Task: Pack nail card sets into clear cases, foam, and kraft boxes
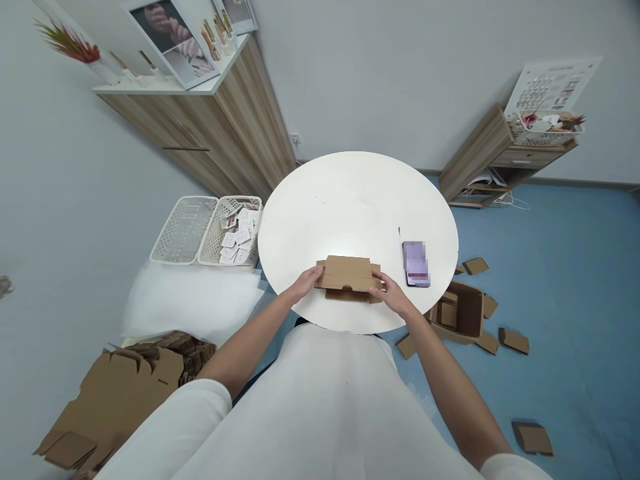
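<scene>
Lying far to the left of the grip, down on the floor, a heap of flat cardboard blanks (120, 393) sits beside a sheet of white foam wrap (195, 300). Beyond the sheet stand a white basket (183, 230) and a second basket (250, 250) that holds small cards (237, 233).

Closer in, the left hand (306, 281) pinches the left end of a partly folded cardboard box (347, 273), with the fingers curled against its edge. The box rests between both hands on the near edge of the round white table (350, 193), and one flap is turned toward the person. The right hand (393, 295) is closed on the box's right end, its fingers wrapped round a side flap.

Just right of that hand, and apart from it, a phone (416, 263) lies flat on the table. Further right of the grip and below table level, an open carton (463, 310) stands on the blue floor (565, 267), with loose cardboard pieces (515, 340) scattered around it.
</scene>
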A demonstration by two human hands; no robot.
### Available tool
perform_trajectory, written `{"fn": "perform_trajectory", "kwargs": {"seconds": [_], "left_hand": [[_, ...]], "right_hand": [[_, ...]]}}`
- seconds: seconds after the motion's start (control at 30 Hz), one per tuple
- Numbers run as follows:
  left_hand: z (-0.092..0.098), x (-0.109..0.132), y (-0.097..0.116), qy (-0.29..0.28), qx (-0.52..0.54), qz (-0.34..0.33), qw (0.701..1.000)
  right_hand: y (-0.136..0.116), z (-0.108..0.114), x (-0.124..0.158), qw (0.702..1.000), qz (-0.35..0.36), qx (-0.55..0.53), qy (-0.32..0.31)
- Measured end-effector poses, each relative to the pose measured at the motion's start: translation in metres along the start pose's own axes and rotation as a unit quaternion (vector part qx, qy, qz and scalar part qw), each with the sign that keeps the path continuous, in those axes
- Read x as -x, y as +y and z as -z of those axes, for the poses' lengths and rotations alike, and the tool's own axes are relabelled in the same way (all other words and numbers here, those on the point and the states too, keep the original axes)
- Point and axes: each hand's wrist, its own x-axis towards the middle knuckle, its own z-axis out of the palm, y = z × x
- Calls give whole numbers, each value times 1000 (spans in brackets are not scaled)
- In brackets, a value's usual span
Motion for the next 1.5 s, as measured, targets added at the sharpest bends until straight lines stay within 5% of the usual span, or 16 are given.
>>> {"fn": "perform_trajectory", "kwargs": {"seconds": [0.23, 0.5, 0.93, 1.27, 1.5], "left_hand": [[-17, -8, -21, 47, -14, 15, 999], [-33, -20, -38, 172, -200, 124, 956], [-40, -22, -34, 168, -133, 117, 970], [-54, -16, -27, 153, -206, -23, 966], [-49, -15, -33, 132, -197, -44, 970]], "right_hand": [[15, -16, -6, 994, -23, 29, 98], [37, -29, -21, 958, -91, 170, 212], [46, -28, -32, 970, -91, 109, 198], [20, -40, -28, 952, -59, 234, 191], [23, -33, -24, 963, -28, 214, 162]]}}
